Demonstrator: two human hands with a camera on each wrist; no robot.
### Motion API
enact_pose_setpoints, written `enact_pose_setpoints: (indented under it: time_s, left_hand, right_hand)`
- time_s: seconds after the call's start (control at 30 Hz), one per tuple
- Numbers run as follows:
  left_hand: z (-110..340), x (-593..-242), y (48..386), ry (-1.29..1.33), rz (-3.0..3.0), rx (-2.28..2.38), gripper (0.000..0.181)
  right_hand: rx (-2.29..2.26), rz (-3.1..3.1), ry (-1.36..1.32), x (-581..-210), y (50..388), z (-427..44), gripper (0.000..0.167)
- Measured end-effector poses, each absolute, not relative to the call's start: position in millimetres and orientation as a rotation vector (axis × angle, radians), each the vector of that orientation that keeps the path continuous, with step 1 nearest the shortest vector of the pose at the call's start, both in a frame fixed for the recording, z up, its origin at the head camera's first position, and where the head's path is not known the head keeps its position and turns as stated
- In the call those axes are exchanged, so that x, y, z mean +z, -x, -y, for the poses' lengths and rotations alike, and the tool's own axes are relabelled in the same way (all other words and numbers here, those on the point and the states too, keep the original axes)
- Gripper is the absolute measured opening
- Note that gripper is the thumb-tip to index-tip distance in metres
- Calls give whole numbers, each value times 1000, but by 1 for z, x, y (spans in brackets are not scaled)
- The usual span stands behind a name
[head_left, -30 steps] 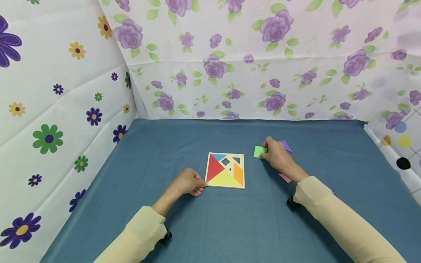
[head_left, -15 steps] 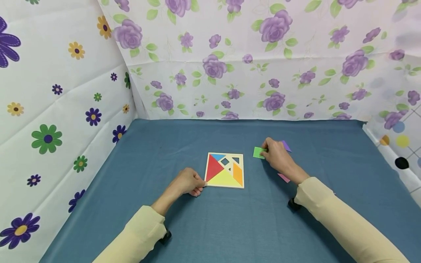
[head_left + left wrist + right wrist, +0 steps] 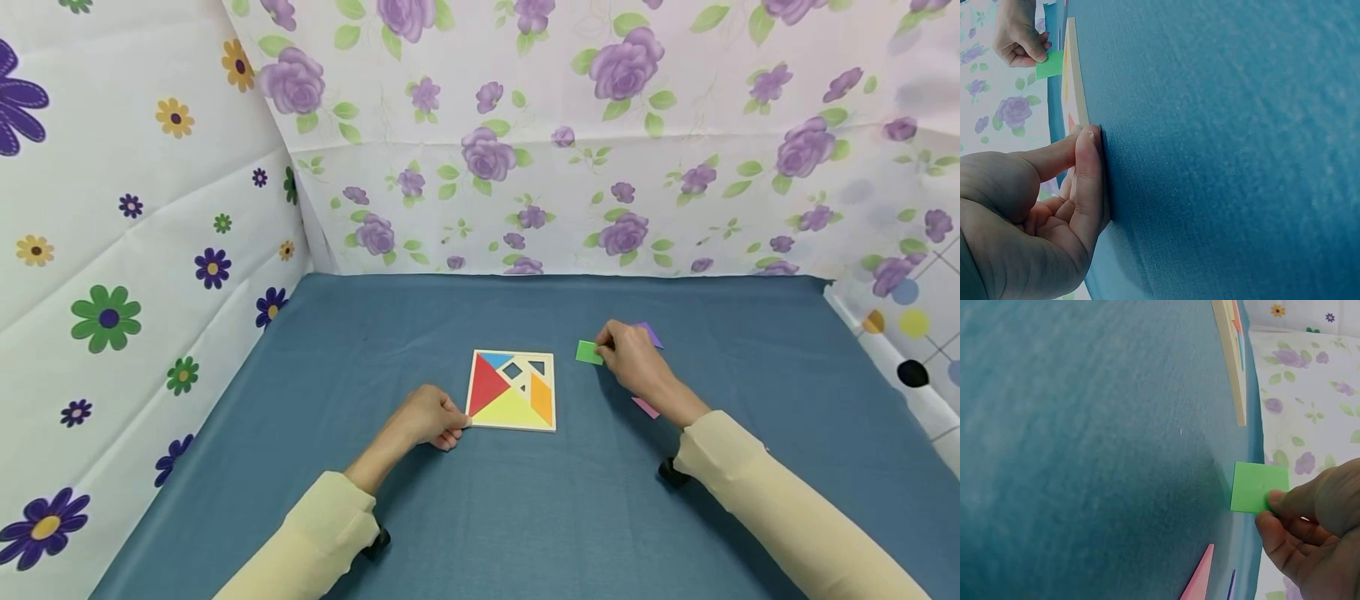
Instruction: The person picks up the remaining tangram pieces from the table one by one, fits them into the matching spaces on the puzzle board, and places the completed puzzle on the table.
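A square wooden tangram board lies mid-table, with red, blue, yellow and orange pieces in it and several gaps at its upper right. My left hand pinches the board's near left corner between thumb and fingers; the left wrist view shows this grip on the edge. To the right of the board, my right hand holds a green square piece by one corner, thumb on its face, raised off the cloth. Beside that hand lie a purple piece, partly hidden, and a pink triangle.
A blue cloth covers the table. Behind it hangs a white curtain with purple roses, and at the left a flowered sheet. Dark wrist bands sit below the sleeves.
The right hand has shifted slightly down toward the near side with the green square, which tilts a little differently. The left hand stays on the board's corner.
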State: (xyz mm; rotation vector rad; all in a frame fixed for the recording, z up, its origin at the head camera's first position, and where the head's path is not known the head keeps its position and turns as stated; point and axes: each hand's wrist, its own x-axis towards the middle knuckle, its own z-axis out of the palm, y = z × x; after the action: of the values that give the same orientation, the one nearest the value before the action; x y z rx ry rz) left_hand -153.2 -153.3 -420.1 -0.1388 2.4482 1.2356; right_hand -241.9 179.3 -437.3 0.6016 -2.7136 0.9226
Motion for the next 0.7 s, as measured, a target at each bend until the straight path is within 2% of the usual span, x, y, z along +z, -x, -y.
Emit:
enact_pose_setpoints:
  time_s: [0.7]
  left_hand:
    - [152,-419,154,155,-2437,1230,15]
  right_hand:
    - [977,2734,-543,-432,231,-183,5]
